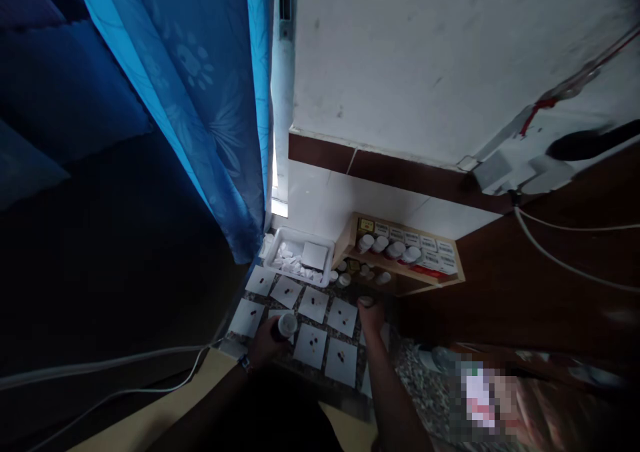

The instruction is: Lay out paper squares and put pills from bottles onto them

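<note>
My left hand (265,345) is wrapped round a dark pill bottle (287,325) with a pale round top, held over the near row of paper squares. Farther right, my right hand (372,317) reaches over the counter with its fingers closed; a small pale round thing shows at the fingertips, too dim to name. White paper squares (341,362) lie in rows on the speckled counter (415,379), with several small pills (313,341) on each one that shows clearly. My right forearm and hand partly cover the squares at the right end.
A white plastic tray (269,260) of folded papers stands by the wall. Beside it, a wooden shelf (345,245) holds white-capped bottles and small boxes. A blue curtain (200,105) hangs at left. White cables (555,255) run from a wall socket. A blurred-out patch covers the lower right.
</note>
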Available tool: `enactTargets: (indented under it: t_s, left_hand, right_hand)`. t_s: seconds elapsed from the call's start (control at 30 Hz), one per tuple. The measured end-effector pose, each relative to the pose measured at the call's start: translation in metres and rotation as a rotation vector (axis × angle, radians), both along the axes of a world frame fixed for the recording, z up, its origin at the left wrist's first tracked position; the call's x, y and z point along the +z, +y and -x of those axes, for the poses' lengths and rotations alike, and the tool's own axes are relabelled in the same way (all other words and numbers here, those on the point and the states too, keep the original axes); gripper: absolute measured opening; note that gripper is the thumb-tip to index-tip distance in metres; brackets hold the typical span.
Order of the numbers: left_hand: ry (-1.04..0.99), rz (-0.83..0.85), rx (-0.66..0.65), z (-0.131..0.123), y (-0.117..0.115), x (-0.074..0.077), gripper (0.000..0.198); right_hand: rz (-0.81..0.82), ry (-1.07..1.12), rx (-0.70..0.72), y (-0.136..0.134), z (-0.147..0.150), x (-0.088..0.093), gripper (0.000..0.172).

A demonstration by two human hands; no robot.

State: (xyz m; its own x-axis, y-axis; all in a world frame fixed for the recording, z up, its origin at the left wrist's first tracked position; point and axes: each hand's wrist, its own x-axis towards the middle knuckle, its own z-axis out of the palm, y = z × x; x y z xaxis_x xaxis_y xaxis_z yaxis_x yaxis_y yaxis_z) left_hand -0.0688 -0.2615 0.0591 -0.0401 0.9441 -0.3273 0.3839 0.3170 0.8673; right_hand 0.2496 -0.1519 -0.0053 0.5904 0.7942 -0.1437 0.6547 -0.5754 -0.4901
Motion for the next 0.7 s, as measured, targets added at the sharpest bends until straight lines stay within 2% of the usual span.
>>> enactTargets:
  t_s: [0.1,0.27,0.37,0.47,0.53,0.6,0.67,0.7]
  left_hand:
    - [-0.019,-0.002,0.015,0.004,-0.008,-0.005,0.057]
    - [-0.037,0.003,0.043,0.012,-0.017,-0.012,0.056]
    - [-0.033,0.008,0.035,0.014,-0.02,-0.012,0.054]
    - [-0.002,0.006,0.05,0.012,-0.022,-0.01,0.052]
    - [0.014,-0.02,0.062,0.009,-0.023,-0.008,0.05]
    - [0.019,-0.056,0.057,0.005,-0.024,-0.005,0.049]
    - [0.033,-0.084,0.042,0.001,-0.024,-0.002,0.048]
    - [0.051,-0.095,0.036,-0.001,-0.025,-0.001,0.048]
  right_hand:
    - [0.049,-0.12,0.031,0.01,-0.003,-0.012,0.051]
    - [0.124,-0.27,0.126,0.011,-0.007,-0.028,0.041]
    - [0.109,-0.296,0.157,0.011,-0.012,-0.028,0.039]
    - [0.046,-0.289,0.183,0.01,-0.017,-0.019,0.037]
    - [-0.048,-0.231,0.186,0.007,-0.016,-0.011,0.037]
    - [-0.201,-0.07,0.19,-0.004,-0.003,-0.003,0.038]
    - [-0.326,0.226,0.185,-0.024,0.024,0.003,0.04]
    - [-0.328,0.406,0.167,-0.037,0.043,0.006,0.04]
